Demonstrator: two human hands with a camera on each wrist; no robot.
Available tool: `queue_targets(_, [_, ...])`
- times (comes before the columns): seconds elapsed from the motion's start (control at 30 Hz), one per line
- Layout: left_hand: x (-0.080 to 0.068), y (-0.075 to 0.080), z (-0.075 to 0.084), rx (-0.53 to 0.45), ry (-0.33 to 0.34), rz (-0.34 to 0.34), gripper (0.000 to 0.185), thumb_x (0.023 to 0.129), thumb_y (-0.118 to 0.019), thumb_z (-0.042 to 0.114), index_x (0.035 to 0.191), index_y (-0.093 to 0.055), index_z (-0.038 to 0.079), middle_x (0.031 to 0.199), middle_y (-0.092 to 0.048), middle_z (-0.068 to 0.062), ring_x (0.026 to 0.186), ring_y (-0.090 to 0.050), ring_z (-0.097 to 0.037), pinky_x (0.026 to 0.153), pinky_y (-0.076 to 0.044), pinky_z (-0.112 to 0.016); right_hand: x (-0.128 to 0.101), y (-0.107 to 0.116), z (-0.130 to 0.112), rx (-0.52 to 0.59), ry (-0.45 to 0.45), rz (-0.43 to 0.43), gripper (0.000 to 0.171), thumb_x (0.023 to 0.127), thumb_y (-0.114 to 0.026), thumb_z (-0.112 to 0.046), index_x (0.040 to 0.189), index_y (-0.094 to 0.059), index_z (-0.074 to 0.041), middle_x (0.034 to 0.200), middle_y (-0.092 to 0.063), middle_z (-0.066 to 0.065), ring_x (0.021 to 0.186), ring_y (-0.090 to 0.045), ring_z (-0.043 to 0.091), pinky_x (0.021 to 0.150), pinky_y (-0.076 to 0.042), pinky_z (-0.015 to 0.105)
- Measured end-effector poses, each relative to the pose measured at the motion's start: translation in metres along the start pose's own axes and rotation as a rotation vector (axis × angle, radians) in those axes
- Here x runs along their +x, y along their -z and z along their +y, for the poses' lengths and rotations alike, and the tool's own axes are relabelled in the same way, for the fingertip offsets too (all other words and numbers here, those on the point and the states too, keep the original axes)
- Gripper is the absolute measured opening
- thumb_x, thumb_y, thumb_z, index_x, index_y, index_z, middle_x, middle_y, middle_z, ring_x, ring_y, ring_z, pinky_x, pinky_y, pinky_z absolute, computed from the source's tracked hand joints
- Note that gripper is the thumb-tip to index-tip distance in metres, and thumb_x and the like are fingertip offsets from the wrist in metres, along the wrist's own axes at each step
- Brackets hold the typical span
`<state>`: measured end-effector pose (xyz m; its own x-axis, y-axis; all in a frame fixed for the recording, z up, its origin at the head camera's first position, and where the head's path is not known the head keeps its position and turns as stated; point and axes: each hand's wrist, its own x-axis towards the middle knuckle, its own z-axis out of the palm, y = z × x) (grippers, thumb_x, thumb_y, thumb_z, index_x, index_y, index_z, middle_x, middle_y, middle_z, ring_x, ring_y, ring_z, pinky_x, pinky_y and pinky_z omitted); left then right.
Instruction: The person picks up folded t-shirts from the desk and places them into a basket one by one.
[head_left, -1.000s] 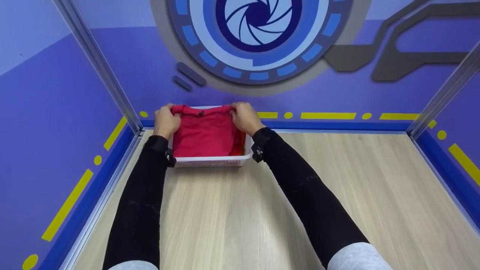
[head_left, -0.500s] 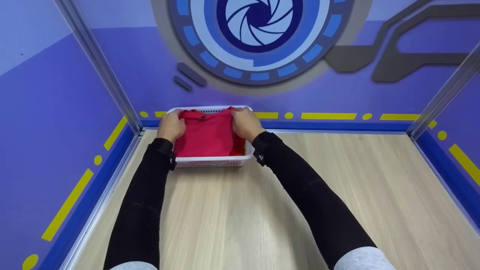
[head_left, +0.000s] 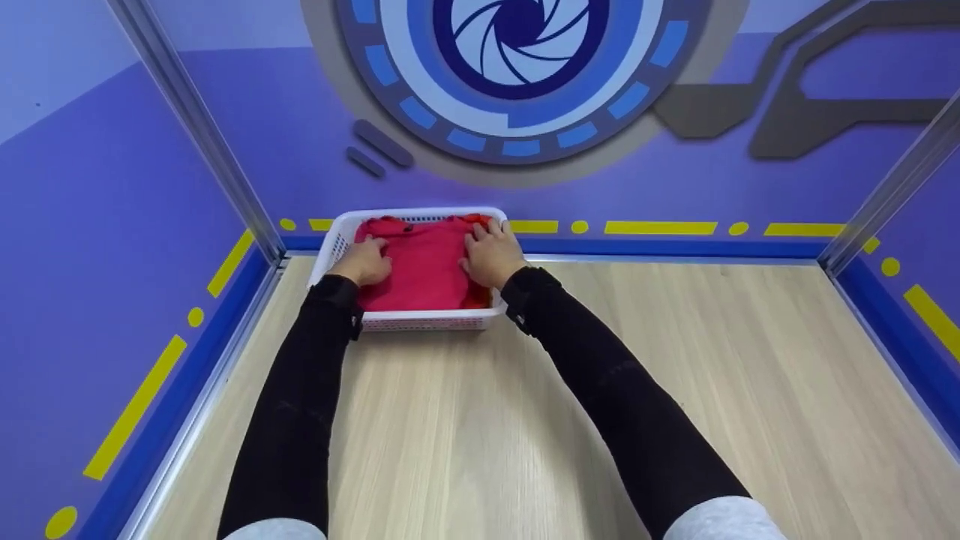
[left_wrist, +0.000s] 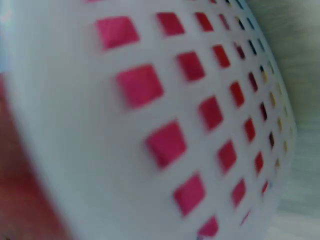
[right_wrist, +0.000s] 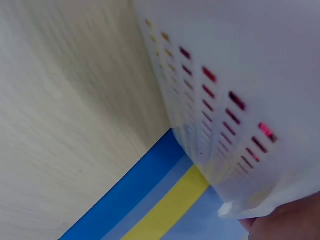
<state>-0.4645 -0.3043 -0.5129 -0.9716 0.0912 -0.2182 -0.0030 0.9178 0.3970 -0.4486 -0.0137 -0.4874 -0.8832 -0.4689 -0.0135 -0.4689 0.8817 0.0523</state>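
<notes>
A folded red garment (head_left: pixel 420 262) lies in a white perforated basket (head_left: pixel 420 321) at the table's far left, near the back wall. My left hand (head_left: pixel 365 261) rests flat on the garment's left side, and my right hand (head_left: pixel 491 251) presses on its right side, fingers fairly straight. Both wrist views sit close against the basket wall (left_wrist: pixel 165 125) (right_wrist: pixel 235 100), with red cloth showing through the holes. A bit of my right hand (right_wrist: pixel 285 225) shows at the lower corner of the right wrist view.
The basket stands on a light wood tabletop (head_left: pixel 570 405), boxed in by purple walls with blue and yellow stripes (head_left: pixel 660 229). Metal posts (head_left: pixel 195 127) rise at the back corners. An orange item (head_left: pixel 474 300) peeks from under the red garment.
Both hands have moved down from the garment's far edge, which they held up, and now lie on top of it. The garment has settled lower into the basket.
</notes>
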Motion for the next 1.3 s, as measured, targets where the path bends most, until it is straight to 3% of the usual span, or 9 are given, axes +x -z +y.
queue_targets(0.13, [-0.022, 0.005, 0.018, 0.013, 0.046, -0.112, 0.070, 0.106, -0.039, 0.021, 0.173, -0.031, 0.004, 0.181, -0.005, -0.034, 0.169, -0.020, -0.048, 0.138, -0.027, -0.055, 0.000, -0.004, 0.000, -0.009, -0.018, -0.051, 0.066, 0.115, -0.048, -0.051, 0.168, -0.047, -0.013, 0.179, -0.041, 0.011, 0.165, -0.030, 0.039, 0.135, -0.018, 0.058])
queue_targets(0.27, [-0.048, 0.014, 0.037, -0.005, 0.046, -0.114, 0.069, 0.106, -0.036, 0.016, 0.174, -0.028, 0.003, 0.181, -0.002, -0.035, 0.170, -0.016, -0.049, 0.139, -0.023, -0.054, -0.002, -0.003, -0.001, 0.009, -0.040, -0.069, 0.065, 0.116, -0.046, -0.051, 0.169, -0.045, -0.014, 0.180, -0.039, 0.011, 0.166, -0.029, 0.039, 0.137, -0.015, 0.059])
queue_targets(0.47, [-0.073, 0.014, 0.046, 0.058, -0.039, 0.036, 0.055, 0.112, -0.047, 0.021, 0.163, -0.049, 0.001, 0.167, -0.049, -0.031, 0.159, -0.045, -0.047, 0.132, -0.038, -0.056, -0.018, 0.010, -0.007, 0.085, -0.025, -0.039, 0.054, 0.116, -0.051, -0.041, 0.159, -0.059, -0.011, 0.177, -0.042, 0.015, 0.164, -0.036, 0.041, 0.137, -0.022, 0.062])
queue_targets(0.53, [-0.088, 0.014, 0.052, 0.067, -0.080, 0.078, 0.047, 0.112, -0.051, 0.018, 0.155, -0.060, 0.001, 0.153, -0.065, -0.027, 0.148, -0.059, -0.045, 0.126, -0.045, -0.056, -0.026, 0.016, -0.010, 0.116, 0.025, 0.019, 0.045, 0.114, -0.055, -0.035, 0.145, -0.070, -0.007, 0.164, -0.058, 0.018, 0.153, -0.050, 0.041, 0.131, -0.034, 0.060])
queue_targets(0.63, [-0.104, 0.010, 0.054, 0.071, -0.145, 0.129, 0.032, 0.109, -0.058, 0.016, 0.131, -0.076, 0.002, 0.123, -0.078, -0.021, 0.122, -0.072, -0.039, 0.112, -0.055, -0.055, -0.040, 0.022, -0.015, 0.238, 0.144, 0.101, 0.029, 0.111, -0.062, -0.027, 0.112, -0.081, -0.006, 0.120, -0.080, 0.014, 0.119, -0.071, 0.035, 0.110, -0.054, 0.051])
queue_targets(0.73, [-0.118, 0.003, 0.054, 0.055, -0.182, 0.149, 0.022, 0.109, -0.062, 0.018, 0.106, -0.080, 0.005, 0.094, -0.074, -0.012, 0.096, -0.069, -0.032, 0.095, -0.056, -0.049, -0.053, 0.020, -0.022, 0.404, 0.253, 0.099, 0.034, 0.111, -0.064, -0.028, 0.085, -0.076, -0.010, 0.076, -0.067, 0.005, 0.080, -0.067, 0.024, 0.080, -0.057, 0.040])
queue_targets(0.87, [-0.128, -0.007, 0.053, 0.042, -0.208, 0.178, 0.034, 0.112, -0.062, 0.027, 0.085, -0.072, 0.010, 0.075, -0.056, -0.003, 0.082, -0.059, -0.027, 0.084, -0.050, -0.044, -0.068, 0.011, -0.030, 0.476, 0.319, 0.036, 0.046, 0.114, -0.061, -0.039, 0.077, -0.068, -0.013, 0.069, -0.051, -0.002, 0.072, -0.054, 0.017, 0.072, -0.047, 0.033])
queue_targets(1.1, [-0.136, -0.021, 0.053, 0.117, -0.208, 0.166, 0.066, 0.118, -0.044, 0.050, 0.061, -0.051, 0.018, 0.063, -0.052, -0.003, 0.070, -0.062, -0.029, 0.077, -0.053, -0.047, -0.079, -0.003, -0.036, 0.403, 0.318, 0.002, 0.064, 0.116, -0.047, -0.056, 0.068, -0.056, -0.014, 0.063, -0.044, -0.002, 0.071, -0.064, 0.028, 0.083, -0.057, 0.045])
queue_targets(1.3, [-0.143, -0.028, 0.066, 0.250, -0.197, 0.127, 0.079, 0.117, -0.034, 0.059, 0.074, -0.071, 0.005, 0.083, -0.072, -0.021, 0.096, -0.074, -0.045, 0.093, -0.059, -0.058, -0.086, -0.005, -0.036, 0.311, 0.349, -0.023, 0.073, 0.116, -0.037, -0.063, 0.078, -0.068, -0.009, 0.065, -0.061, 0.005, 0.093, -0.078, 0.035, 0.121, -0.049, 0.053])
